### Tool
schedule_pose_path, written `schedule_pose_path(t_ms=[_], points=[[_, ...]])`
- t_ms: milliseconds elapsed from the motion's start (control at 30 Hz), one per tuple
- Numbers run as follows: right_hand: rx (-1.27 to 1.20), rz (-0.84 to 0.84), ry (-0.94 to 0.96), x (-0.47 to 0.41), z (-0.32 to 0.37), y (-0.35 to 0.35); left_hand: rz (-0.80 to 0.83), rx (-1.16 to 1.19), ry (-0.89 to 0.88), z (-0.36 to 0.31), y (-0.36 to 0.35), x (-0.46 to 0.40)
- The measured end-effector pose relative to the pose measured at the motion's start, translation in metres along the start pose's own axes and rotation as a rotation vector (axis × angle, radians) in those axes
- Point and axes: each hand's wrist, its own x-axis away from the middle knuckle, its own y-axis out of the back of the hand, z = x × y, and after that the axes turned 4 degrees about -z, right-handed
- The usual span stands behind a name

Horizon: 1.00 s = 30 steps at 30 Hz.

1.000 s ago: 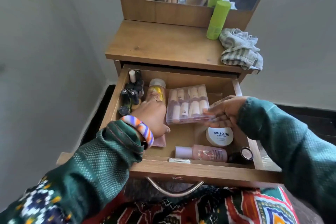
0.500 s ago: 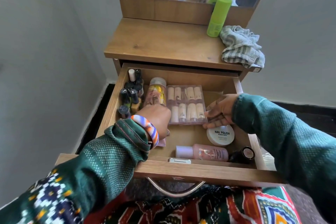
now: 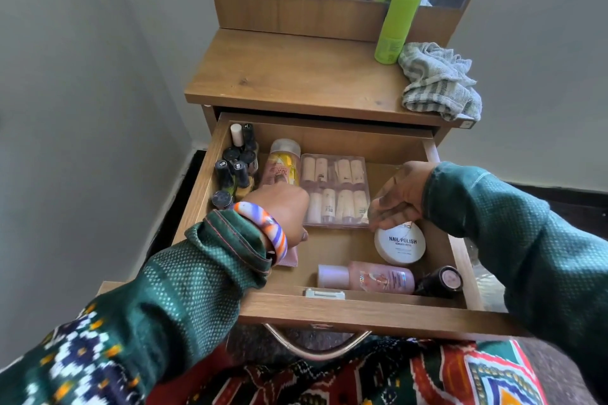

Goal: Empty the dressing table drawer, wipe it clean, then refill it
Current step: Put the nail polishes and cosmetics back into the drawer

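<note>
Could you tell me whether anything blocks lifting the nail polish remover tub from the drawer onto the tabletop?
Nothing visible does: the tub lies uncovered under the right hand, and the tabletop is bare on its left.

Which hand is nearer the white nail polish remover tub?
Right. The right hand is at the nail polish remover tub's rear edge, fingertips seemingly touching; the left hand is across the drawer, near its left side.

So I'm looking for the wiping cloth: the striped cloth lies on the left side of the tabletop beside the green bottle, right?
Not quite. The head view shows the striped cloth on the right side of the tabletop, not the left. It does lie beside the green bottle, as you said.
</note>
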Motion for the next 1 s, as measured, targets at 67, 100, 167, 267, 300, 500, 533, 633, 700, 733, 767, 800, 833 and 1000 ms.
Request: schedule_pose_path(t_ms=[67, 100, 167, 267, 300, 500, 533, 633, 700, 733, 767, 800, 833, 1000], points=[[0.123, -0.051, 0.055, 0.008, 0.012, 0.001, -0.046, 0.017, 0.003, -0.001, 0.008, 0.0], [0.167, -0.082, 0.094, 0.012, 0.019, 0.002, -0.099, 0.031, -0.005, -0.001, 0.016, 0.0], [0.194, -0.14, 0.2, 0.019, 0.038, 0.012, -0.247, 0.08, -0.021, -0.003, 0.037, -0.001], [0.163, -0.297, 0.359, 0.036, 0.076, 0.032, -0.447, 0.175, -0.055, -0.004, 0.073, -0.006], [0.149, -0.38, 0.417, 0.04, 0.088, 0.039, -0.489, 0.209, -0.07, -0.004, 0.084, -0.009], [0.386, -0.936, 0.673, 0.022, 0.141, 0.073, -0.615, 0.264, -0.093, -0.004, 0.121, -0.019], [0.404, -0.912, 0.662, 0.014, 0.146, 0.077, -0.623, 0.251, -0.096, -0.004, 0.123, -0.019], [0.525, -0.868, 0.582, -0.007, 0.153, 0.083, -0.624, 0.222, -0.105, -0.004, 0.124, -0.019], [0.645, -0.899, 0.569, -0.012, 0.153, 0.083, -0.61, 0.213, -0.114, -0.003, 0.122, -0.019], [0.667, -0.918, 0.575, -0.01, 0.151, 0.082, -0.6, 0.212, -0.116, -0.002, 0.121, -0.019], [0.655, -0.917, 0.574, -0.01, 0.149, 0.082, -0.591, 0.211, -0.115, -0.001, 0.119, -0.02], [0.615, -0.901, 0.579, -0.01, 0.147, 0.083, -0.588, 0.21, -0.114, -0.001, 0.118, -0.02], [0.557, -0.878, 0.578, -0.009, 0.144, 0.084, -0.585, 0.212, -0.114, -0.001, 0.117, -0.021], [0.588, -0.835, 0.673, 0.022, 0.124, 0.086, -0.572, 0.264, -0.13, -0.008, 0.111, -0.024]])
